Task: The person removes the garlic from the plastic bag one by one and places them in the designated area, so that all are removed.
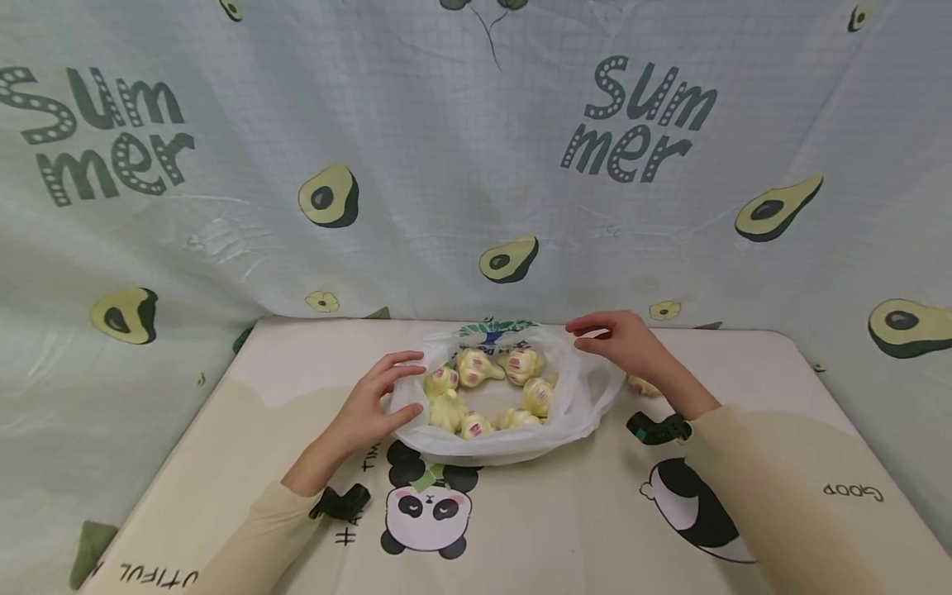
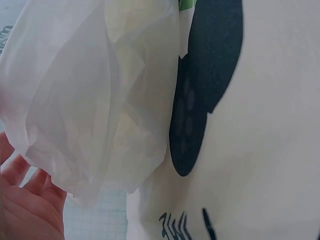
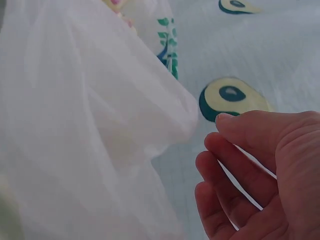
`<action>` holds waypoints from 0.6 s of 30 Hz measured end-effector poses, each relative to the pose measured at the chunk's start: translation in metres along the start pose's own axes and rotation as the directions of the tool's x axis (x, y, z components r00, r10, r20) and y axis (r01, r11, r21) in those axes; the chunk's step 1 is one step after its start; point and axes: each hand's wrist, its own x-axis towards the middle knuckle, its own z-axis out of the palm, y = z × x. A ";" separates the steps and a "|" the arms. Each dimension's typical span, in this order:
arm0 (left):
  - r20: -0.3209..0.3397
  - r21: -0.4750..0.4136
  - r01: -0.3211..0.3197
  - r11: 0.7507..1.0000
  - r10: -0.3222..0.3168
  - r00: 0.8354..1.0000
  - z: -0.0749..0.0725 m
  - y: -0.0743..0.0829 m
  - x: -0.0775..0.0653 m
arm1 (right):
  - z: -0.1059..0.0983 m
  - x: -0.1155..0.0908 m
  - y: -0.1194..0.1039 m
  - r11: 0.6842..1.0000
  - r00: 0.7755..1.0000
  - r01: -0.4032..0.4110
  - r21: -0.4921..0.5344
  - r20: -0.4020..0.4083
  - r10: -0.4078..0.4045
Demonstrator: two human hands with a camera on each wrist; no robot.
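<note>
A white plastic bag [image 1: 513,447] sits with its mouth spread wide in the middle of the table, printed green and blue at its far rim. Inside lie several garlic bulbs [image 1: 473,368], pale yellow with pinkish marks, set in a rough ring. My left hand [image 1: 375,401] is at the bag's left side, fingers spread and thumb near the rim; exact contact is hard to tell. Beyond the right rim hovers my right hand [image 1: 623,340], its fingers loosely bent with nothing between them. The right wrist view shows a gap between those fingers [image 3: 235,185] and the bag [image 3: 125,125].
Another garlic bulb [image 1: 641,385] lies on the table right of the bag, partly hidden by my right forearm. The table [image 1: 565,529] has a cloth printed with a panda. A hanging avocado-print curtain [image 1: 416,165] stands behind and at both sides.
</note>
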 end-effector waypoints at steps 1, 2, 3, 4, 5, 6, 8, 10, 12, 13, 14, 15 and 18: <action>0.000 0.002 0.003 1.000 -0.003 1.000 0.000 0.000 0.000 | 0.004 0.003 -0.002 1.000 1.000 0.005 0.002 0.007 -0.005; 0.000 0.003 0.005 1.000 -0.005 1.000 0.000 0.000 -0.001 | 0.007 0.006 -0.004 1.000 1.000 0.006 0.008 0.015 -0.006; -0.001 0.004 0.007 1.000 -0.007 1.000 0.000 0.000 -0.001 | 0.011 0.009 -0.006 1.000 1.000 0.012 0.012 0.023 -0.012; -0.001 0.005 0.008 1.000 -0.008 1.000 0.000 0.000 -0.001 | 0.014 0.012 -0.007 1.000 0.999 0.018 0.016 0.030 -0.018; -0.001 0.004 0.008 1.000 -0.008 1.000 0.000 0.000 -0.001 | 0.017 0.015 -0.009 0.999 0.999 0.027 0.020 0.038 -0.028; -0.001 0.003 0.007 1.000 -0.007 1.000 0.000 0.000 -0.001 | 0.020 0.018 -0.011 0.999 0.998 0.036 0.023 0.047 -0.037; -0.001 0.002 0.004 1.000 -0.004 1.000 0.000 0.000 -0.001 | 0.025 0.024 -0.016 0.998 0.996 0.053 0.035 0.063 -0.056; -0.001 0.001 0.003 1.000 -0.003 1.000 0.000 0.000 -0.001 | 0.030 0.029 -0.021 0.997 0.995 0.068 0.035 0.077 -0.070; -0.001 0.001 0.003 1.000 -0.003 1.000 0.000 0.001 -0.001 | 0.034 0.034 -0.026 0.997 0.993 0.073 0.025 0.093 -0.075; 0.000 0.002 0.003 1.000 -0.003 1.000 0.000 0.001 -0.001 | 0.036 0.037 -0.029 0.997 0.992 0.074 0.017 0.098 -0.076; -0.001 0.003 0.004 1.000 -0.004 1.000 0.000 0.001 -0.001 | 0.038 0.040 -0.031 0.997 0.992 0.078 0.002 0.103 -0.078; -0.001 0.002 0.004 1.000 -0.004 1.000 0.000 0.002 -0.001 | 0.040 0.042 -0.034 0.997 0.991 0.081 -0.008 0.110 -0.080; 0.000 -0.002 0.002 1.000 -0.002 1.000 0.000 0.001 0.000 | 0.045 0.047 -0.041 0.995 0.987 0.099 -0.028 0.131 -0.094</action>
